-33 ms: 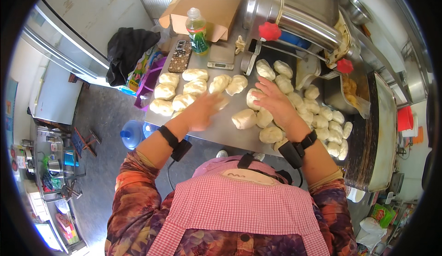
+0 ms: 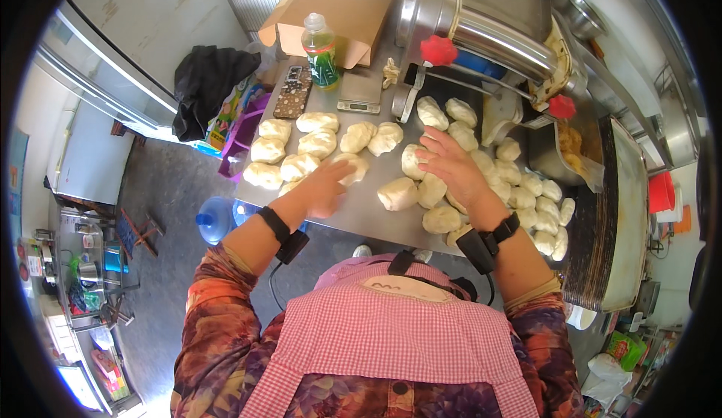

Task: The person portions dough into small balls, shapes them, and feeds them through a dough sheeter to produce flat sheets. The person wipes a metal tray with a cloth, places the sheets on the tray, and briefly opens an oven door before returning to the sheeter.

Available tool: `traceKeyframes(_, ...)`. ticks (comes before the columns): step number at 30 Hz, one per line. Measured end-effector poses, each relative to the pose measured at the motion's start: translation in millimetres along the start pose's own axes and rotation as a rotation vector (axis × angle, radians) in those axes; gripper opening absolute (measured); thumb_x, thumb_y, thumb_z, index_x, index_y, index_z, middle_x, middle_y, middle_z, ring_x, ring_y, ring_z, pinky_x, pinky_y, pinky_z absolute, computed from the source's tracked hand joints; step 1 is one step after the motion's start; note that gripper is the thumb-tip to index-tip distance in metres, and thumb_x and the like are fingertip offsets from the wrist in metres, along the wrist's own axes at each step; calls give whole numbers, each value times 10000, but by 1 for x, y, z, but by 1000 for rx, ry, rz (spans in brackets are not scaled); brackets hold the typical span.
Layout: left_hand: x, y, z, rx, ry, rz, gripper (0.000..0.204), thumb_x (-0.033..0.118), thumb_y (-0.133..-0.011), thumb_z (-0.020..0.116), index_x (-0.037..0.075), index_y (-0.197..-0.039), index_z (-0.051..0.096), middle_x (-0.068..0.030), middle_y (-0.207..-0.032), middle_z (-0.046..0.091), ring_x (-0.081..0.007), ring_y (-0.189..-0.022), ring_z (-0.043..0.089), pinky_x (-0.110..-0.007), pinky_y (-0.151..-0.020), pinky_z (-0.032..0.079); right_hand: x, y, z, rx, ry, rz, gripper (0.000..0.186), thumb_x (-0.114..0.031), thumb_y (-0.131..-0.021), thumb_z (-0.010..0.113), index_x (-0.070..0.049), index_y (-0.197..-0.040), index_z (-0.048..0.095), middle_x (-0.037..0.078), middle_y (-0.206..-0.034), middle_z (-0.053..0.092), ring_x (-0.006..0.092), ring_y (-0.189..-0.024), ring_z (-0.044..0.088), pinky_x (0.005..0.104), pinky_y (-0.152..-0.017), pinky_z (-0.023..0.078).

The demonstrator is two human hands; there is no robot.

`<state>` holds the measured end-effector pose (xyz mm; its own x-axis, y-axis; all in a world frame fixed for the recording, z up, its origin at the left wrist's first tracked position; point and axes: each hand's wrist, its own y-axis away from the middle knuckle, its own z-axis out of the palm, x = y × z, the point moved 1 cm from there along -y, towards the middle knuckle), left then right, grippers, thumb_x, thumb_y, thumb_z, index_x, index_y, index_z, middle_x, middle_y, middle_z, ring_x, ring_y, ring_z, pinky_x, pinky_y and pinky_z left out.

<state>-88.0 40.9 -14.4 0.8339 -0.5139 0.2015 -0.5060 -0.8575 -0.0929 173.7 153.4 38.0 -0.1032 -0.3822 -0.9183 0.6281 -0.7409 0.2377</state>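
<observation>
Folded, pale dough pieces lie on a steel table in a left group and a denser right group. My left hand reaches onto a dough piece at the left group's near edge, fingers loosely extended and partly over it. My right hand is open, fingers spread and curved at the side of a dough piece, touching it, with more pieces under and around the palm.
Behind are a patterned phone, bottle, scale, cardboard box and steel roller machine with red knobs. Right are a pan and long tray. Blue water jugs stand on the floor at left.
My left fingers have shifted very slightly onto the dough piece and look less blurred. My right hand has barely moved.
</observation>
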Motion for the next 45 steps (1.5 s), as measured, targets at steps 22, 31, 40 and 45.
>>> traceKeyframes(22,39,-65,23,-243,2031,-531,603,265,-851,646,-38,-1297,375,-117,-1153,556,-184,-1008,582,-289,-845,480,26,22,-7,-252,435,-85,640,-36,-670,758,-40,-1251,493,82,-1147,585,160,-1047,563,292,-887,461)
traceKeyframes(31,62,-77,-11,120,1639,-670,444,74,-873,545,25,-1299,430,-128,-1046,612,-229,-791,646,-289,-699,538,26,9,4,29,385,-57,497,-26,-730,682,-73,-1210,557,54,-1089,603,141,-971,576,259,-815,468)
traceKeyframes(40,52,-68,-20,92,2355,-579,451,69,-887,514,-33,-1307,382,-164,-1161,554,-248,-1003,600,-356,-791,540,20,10,10,-75,587,-325,479,22,-679,731,-61,-1138,623,71,-1116,598,166,-972,593,268,-851,484)
traceKeyframes(45,47,-72,-6,-48,1726,-575,483,46,-859,548,-24,-1310,392,-208,-1244,492,-303,-1090,547,-416,-909,473,29,12,-2,-148,408,-107,481,33,-760,640,-60,-1224,554,76,-1151,586,183,-1017,583,277,-844,482)
